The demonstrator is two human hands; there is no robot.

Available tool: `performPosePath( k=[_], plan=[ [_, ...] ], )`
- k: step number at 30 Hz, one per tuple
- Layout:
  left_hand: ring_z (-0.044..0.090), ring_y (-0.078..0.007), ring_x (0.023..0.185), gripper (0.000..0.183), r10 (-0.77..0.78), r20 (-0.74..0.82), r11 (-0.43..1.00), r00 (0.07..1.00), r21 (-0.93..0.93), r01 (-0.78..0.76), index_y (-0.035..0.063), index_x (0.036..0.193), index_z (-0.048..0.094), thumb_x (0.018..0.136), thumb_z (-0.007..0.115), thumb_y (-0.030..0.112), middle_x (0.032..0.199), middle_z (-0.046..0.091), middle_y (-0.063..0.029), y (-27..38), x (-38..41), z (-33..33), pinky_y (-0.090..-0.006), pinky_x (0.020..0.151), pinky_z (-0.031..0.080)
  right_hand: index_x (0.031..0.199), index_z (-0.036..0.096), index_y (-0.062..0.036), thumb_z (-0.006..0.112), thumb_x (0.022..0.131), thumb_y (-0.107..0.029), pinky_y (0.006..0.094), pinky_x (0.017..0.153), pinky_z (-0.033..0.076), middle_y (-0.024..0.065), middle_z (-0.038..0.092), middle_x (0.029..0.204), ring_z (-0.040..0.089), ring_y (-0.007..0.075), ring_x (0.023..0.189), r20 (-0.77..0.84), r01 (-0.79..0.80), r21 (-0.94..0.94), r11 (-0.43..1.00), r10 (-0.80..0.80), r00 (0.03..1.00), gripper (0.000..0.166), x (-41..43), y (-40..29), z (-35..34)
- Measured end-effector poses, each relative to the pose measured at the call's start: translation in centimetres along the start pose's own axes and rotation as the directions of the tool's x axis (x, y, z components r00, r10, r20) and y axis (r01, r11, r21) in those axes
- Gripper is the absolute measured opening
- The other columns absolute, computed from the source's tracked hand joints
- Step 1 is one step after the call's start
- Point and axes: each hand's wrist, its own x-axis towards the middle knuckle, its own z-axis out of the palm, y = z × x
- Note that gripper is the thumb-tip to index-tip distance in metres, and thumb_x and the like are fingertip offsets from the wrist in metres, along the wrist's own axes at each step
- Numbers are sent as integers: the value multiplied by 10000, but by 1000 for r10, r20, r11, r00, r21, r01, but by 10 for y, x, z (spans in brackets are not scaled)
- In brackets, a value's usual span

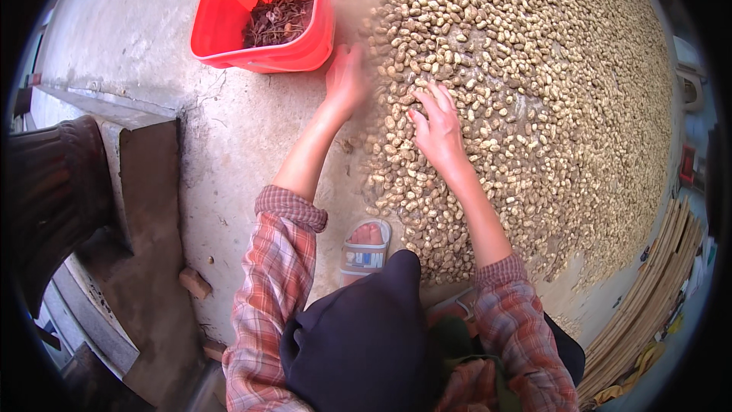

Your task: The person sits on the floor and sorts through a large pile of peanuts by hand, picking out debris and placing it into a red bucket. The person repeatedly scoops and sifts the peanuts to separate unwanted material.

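Unshelled peanuts (503, 68) lie in a broad layer over the concrete floor, from before me out to the right. My right hand (439, 120) is over their near left part, thumb and fingers apart; the fingertips are at the nuts, and I cannot make out one gripped. Blurred by motion, my left hand (346, 77) is beside the near right corner of a red plastic bucket (263, 60), between it and the peanuts. Its fingers are curled, and whether they hold anything is hidden. Dark dry plant debris (280, 20) lies inside the bucket.
A concrete ledge (148, 120) and a dark fluted column base (63, 183) stand at the left. Broken brick pieces (194, 282) lie by the ledge. Long wooden strips (646, 292) lie at the lower right. My sandalled foot (366, 249) is at the peanuts' edge.
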Motion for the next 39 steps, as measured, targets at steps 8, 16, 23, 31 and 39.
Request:
performPosePath(
  k=[8,16,23,31,39],
  plan=[
    [589,-167,656,95,-129,164,897,978,-402,185,7,928,592,858,647,39,740,624,-61,2,-2,-11,-319,611,472,1156,643,-9,616,890,-73,430,1003,463,227,580,1263,563,357,1176,-161,60,18,998,-57,985,275,-11,27,-13],
    [559,-69,656,75,30,653,514,757,-659,549,51,976,579,946,614,110,782,621,-3,59,-49,-40,-216,545,429,1239,548,-43,562,974,-162,347,726,534,163,699,971,690,193,836,206,-249,614,749,153,967,290,-2,-9,-18],
    [460,-41,597,215,49,732,612,680,-560,559,56,970,576,1019,523,259,696,515,36,96,-78,-40,-212,493,355,930,530,-29,590,936,-188,371,632,497,126,655,735,647,240,654,176,-253,318,914,205,963,170,-30,-2,-41],
    [301,-20,485,292,189,791,544,582,-578,608,48,855,636,1024,510,250,576,394,89,102,-112,-28,-223,433,221,925,548,-19,399,1042,-339,288,541,437,41,560,700,505,112,568,460,-492,571,657,239,855,372,-66,18,-49],
    [257,-36,446,275,115,852,380,510,-512,770,35,938,625,1043,455,225,550,324,84,101,-123,-39,-224,407,214,928,536,-70,431,1016,-233,180,434,316,45,576,784,503,75,586,499,-511,859,28,180,848,213,-61,13,-70]
  ],
)
